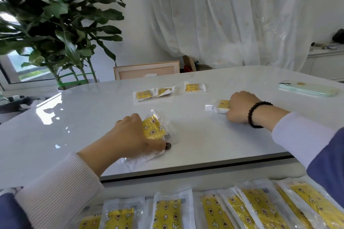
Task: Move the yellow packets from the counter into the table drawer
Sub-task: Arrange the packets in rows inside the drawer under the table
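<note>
Packets in the drawer [204, 212] lie below both hands. Left hand [130, 135] grips a packet [154, 127]; right hand [240, 107] grips another [219, 105]. Three more [163, 91] wait beyond. Slippery wrappers might slide off the surface [93, 109].

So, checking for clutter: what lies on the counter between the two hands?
Bare white counter between left hand and right hand, head view.

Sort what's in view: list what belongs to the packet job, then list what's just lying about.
Job:
- left hand gripping a yellow packet
- right hand on another packet
- three loose packets further back on the counter
- packets in the drawer

Lying about:
- phone
- potted plant
- picture frame
</note>
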Demonstrator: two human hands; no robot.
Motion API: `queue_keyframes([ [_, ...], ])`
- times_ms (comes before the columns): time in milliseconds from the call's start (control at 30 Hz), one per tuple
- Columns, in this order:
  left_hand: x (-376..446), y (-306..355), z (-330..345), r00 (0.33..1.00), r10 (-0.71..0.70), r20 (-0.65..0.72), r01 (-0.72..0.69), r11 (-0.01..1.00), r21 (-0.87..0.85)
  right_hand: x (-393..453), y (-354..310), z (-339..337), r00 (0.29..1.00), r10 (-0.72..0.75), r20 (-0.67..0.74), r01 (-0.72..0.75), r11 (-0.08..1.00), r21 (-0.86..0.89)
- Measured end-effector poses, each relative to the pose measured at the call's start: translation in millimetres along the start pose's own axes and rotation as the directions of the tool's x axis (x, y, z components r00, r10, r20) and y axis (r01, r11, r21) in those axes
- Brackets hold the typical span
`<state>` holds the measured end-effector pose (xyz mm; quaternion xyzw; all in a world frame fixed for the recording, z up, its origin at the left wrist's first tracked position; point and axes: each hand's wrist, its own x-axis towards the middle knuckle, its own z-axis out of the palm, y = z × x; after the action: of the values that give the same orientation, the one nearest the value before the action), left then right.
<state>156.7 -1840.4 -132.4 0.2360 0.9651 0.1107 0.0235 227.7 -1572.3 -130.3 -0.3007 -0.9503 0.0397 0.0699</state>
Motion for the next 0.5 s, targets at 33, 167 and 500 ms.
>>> queue_keyframes([
  [33,0,3,3,1.000,0.010,-0.009,-0.010,1.000,-0.024,-1,-2,0,0.999,-0.029,-0.015,0.029,0.999,0.014],
  [167,-2,12,6,0.992,0.122,-0.034,-0.124,0.988,-0.096,-12,-12,-2,0.987,-0.160,-0.020,0.160,0.987,-0.008],
  [500,4,19,-8,0.972,0.225,0.068,-0.229,0.972,0.057,-42,-23,26,0.915,-0.371,-0.155,0.384,0.921,0.064],
])
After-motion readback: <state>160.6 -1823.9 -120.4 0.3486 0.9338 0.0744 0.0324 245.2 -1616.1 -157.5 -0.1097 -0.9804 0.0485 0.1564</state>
